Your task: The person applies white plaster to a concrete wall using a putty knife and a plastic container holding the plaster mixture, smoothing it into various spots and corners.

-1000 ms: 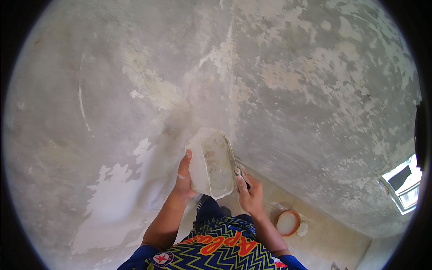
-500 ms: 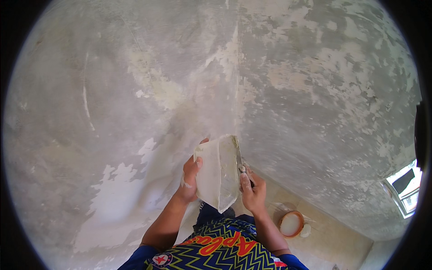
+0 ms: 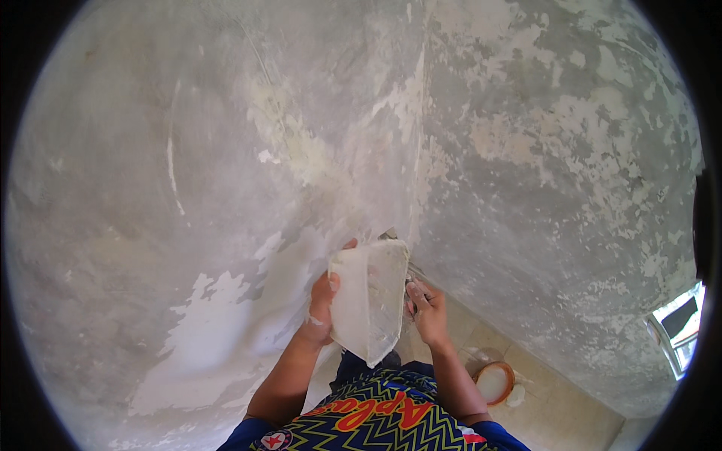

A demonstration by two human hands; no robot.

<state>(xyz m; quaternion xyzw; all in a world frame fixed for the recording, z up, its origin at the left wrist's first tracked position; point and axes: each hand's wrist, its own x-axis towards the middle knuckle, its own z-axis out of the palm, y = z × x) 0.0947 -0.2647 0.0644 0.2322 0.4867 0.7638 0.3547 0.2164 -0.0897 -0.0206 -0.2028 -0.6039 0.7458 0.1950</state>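
My left hand (image 3: 322, 299) grips the left side of a whitish, plaster-smeared pan (image 3: 355, 297), its thumb on the near face. A ridge runs down the pan's middle and its lower end tapers to a point. My right hand (image 3: 429, 314) closes round the dark handle of a putty knife (image 3: 389, 234) at the pan's right edge. Most of the blade is hidden behind the pan; a metal corner shows above its top rim. White smears cover the fingers of both hands.
Ahead, a grey wall (image 3: 226, 143) with white plaster patches meets another patchy wall (image 3: 541, 210) at a corner. On the tan floor (image 3: 556, 383), lower right, stands an orange-brown bucket (image 3: 495, 382) holding white material. A bright window (image 3: 678, 327) shows at far right.
The putty knife has swung from the pan's right edge to behind it, its corner now above the top rim. Both hands and the pan sit slightly lower and further right in view.
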